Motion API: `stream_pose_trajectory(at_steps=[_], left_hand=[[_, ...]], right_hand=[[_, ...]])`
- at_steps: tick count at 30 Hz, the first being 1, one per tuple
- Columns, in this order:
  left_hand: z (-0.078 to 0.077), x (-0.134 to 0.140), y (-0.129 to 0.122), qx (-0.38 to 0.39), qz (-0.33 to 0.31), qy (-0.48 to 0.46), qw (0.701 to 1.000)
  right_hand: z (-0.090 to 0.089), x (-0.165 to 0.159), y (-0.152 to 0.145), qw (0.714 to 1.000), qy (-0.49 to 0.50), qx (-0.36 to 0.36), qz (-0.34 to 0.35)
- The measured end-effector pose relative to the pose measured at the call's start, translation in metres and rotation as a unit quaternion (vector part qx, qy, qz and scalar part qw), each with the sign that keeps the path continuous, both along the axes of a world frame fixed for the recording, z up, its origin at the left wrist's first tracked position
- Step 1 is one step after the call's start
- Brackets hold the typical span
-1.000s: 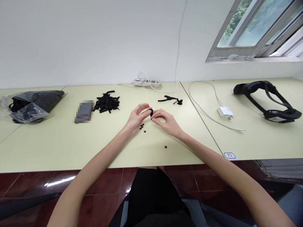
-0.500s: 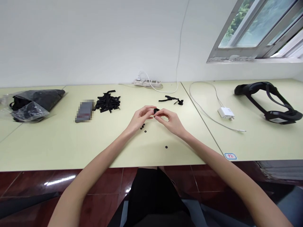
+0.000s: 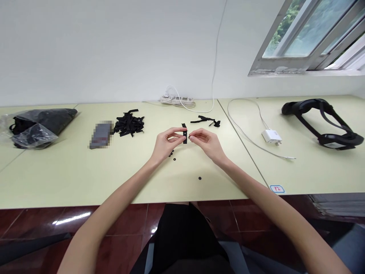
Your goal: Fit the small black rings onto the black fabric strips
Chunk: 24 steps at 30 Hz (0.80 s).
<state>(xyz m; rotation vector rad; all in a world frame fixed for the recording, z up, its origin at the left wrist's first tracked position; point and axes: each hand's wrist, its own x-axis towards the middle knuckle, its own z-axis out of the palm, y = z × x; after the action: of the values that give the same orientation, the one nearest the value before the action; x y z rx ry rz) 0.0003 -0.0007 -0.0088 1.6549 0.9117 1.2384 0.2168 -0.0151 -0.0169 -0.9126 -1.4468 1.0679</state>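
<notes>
My left hand (image 3: 169, 142) pinches a short black fabric strip (image 3: 185, 135) between thumb and fingers. The strip stands upright, and a small pale spot shows on it. Just to its right, the thumb and forefinger of my right hand (image 3: 206, 143) close on a small black round piece (image 3: 189, 136), partly hidden by the fingertips. A small gap separates this piece from the strip. Below my left hand lie several small black discs, one a ring-like disc (image 3: 174, 159). Another black disc (image 3: 200, 178) lies closer to the table's front edge.
A pile of black strips (image 3: 129, 124) lies left, beside a blurred grey object (image 3: 100, 134) and a plastic bag (image 3: 42, 127). A few strips (image 3: 205, 119) lie behind my right hand. Further right are a white charger (image 3: 272, 136) and a black headset (image 3: 322, 118). A power strip (image 3: 178, 100) sits by the wall.
The black strip, bunched between both hands before, now stands straight in my left hand. My right hand has drawn slightly right, off the strip, with the small black piece in its fingertips.
</notes>
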Motion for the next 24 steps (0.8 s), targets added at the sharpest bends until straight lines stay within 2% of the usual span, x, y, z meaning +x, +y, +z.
stream_pose_trajectory(at_steps=[10,17,21,24], left_hand=[[-0.004,0.007,-0.005,0.015,-0.035,-0.005,0.999],[-0.002,0.008,-0.008,0.010,-0.036,0.004,0.999],[-0.005,0.008,-0.007,0.012,-0.043,0.001,0.999],[-0.005,0.008,-0.008,0.017,-0.047,0.011,0.999]], right_hand=[[-0.003,-0.003,-0.001,1.000,0.008,-0.004,-0.003],[-0.009,-0.008,0.001,0.999,0.037,-0.031,-0.020],[-0.008,-0.007,0.003,0.997,0.032,-0.063,0.004],[-0.005,-0.005,0.003,0.999,0.018,-0.043,0.001]])
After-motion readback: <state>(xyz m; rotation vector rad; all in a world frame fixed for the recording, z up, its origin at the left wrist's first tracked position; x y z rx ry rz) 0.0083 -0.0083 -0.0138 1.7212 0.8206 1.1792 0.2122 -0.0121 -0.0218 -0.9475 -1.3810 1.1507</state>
